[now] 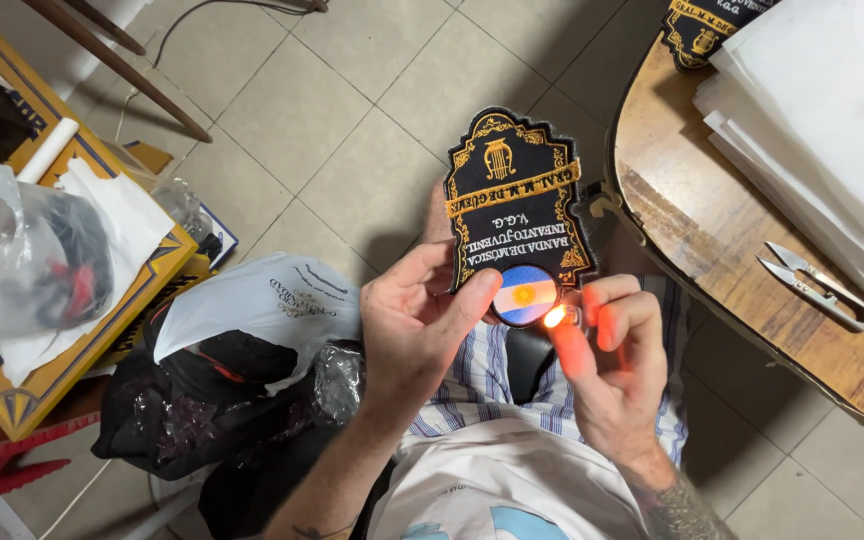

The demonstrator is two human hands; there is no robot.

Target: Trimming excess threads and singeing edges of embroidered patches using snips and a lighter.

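My left hand (414, 318) pinches the lower edge of a black embroidered patch (514, 200) with gold trim and a small round light-blue-and-white flag emblem at its bottom. The patch is held upright in front of me, above my lap. My right hand (612, 355) grips a lighter (570, 316), mostly hidden by the fingers. Its small orange flame burns right at the patch's lower right edge, beside the flag emblem.
A round wooden table (712, 220) at right carries metal thread snips (820, 286), a stack of white sheets (832, 110) and another black patch (704, 28). At left, plastic bags (22, 250), a white bag (262, 300) and a yellow-framed board (72, 340) sit over tiled floor.
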